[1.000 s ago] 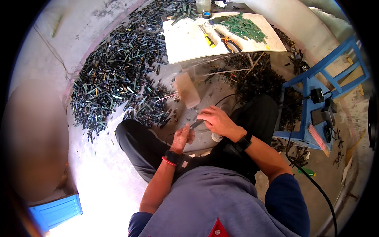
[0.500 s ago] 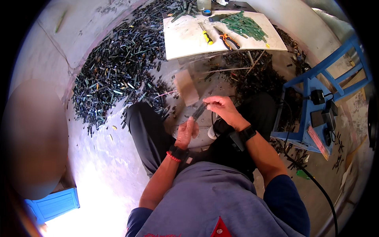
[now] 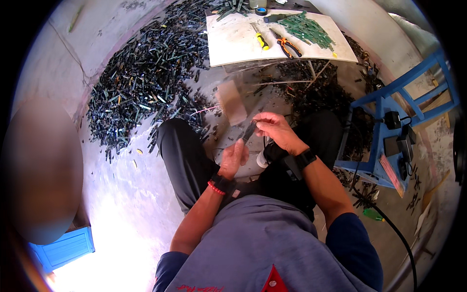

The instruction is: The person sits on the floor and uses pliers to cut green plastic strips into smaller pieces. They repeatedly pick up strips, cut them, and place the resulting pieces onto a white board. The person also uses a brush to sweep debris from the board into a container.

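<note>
Between my two hands is a dark flat strip, tilted, with its upper end toward the right. My left hand grips the lower end, thumb laid along it. My right hand pinches the upper end between thumb and fingertips. Both hands are above my lap, in front of the low table. What exactly the strip is, I cannot make out at this size. A brown cardboard piece lies just beyond my hands on the floor.
On the white tabletop lie orange-black pliers, a yellow-handled screwdriver, black-blue tape and green strips. A large heap of dark strips covers the floor at left. At right stands a blue chair bearing black adapters.
The view has shifted slightly, so the table sits a little higher and further right. Both hands keep hold of the dark strip, with little other movement.
</note>
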Demonstrator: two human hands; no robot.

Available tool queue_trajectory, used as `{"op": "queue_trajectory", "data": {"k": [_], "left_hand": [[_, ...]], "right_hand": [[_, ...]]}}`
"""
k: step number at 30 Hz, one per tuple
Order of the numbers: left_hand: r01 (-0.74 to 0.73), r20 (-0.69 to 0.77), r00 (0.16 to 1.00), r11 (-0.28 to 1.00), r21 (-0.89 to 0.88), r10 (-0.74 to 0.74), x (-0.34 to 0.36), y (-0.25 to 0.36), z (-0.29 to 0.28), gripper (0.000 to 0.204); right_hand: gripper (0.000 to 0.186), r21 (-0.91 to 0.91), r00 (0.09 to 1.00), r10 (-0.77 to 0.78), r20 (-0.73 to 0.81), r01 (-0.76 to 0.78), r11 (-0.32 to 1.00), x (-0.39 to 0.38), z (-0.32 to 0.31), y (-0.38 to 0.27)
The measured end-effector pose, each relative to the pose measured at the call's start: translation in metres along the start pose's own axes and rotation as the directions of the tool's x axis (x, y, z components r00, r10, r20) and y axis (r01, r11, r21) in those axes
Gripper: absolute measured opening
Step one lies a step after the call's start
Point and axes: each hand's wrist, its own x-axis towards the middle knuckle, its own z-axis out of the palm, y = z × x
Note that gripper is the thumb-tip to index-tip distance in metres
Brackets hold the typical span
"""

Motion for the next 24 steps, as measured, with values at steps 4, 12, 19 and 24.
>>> {"op": "queue_trajectory", "data": {"k": [4, 12, 19, 24], "left_hand": [[0.046, 0.004, 0.999, 0.999, -0.01, -0.046, -0.001, 0.003, -0.001, 0.054], [0.112, 0.073, 0.991, 0.992, -0.051, -0.108, 0.004, 0.0, 0.0, 0.054], [0.142, 0.089, 0.986, 0.99, -0.021, -0.14, 0.005, 0.001, 0.003, 0.055], [0.277, 0.08, 0.96, 0.95, -0.143, -0.268, 0.006, 0.008, 0.002, 0.061]], "right_hand": [[0.017, -0.024, 0.995, -0.088, 0.045, 0.089, 0.996, -0.006, 0.005, -0.01], [0.011, -0.028, 0.983, -0.176, 0.059, 0.178, 0.984, -0.008, 0.011, -0.018], [0.013, -0.016, 0.988, -0.152, -0.021, 0.151, 0.988, 0.0, 0.004, -0.005], [0.015, -0.026, 0.995, -0.09, -0.053, 0.089, 0.996, -0.001, 0.003, -0.008]]}}
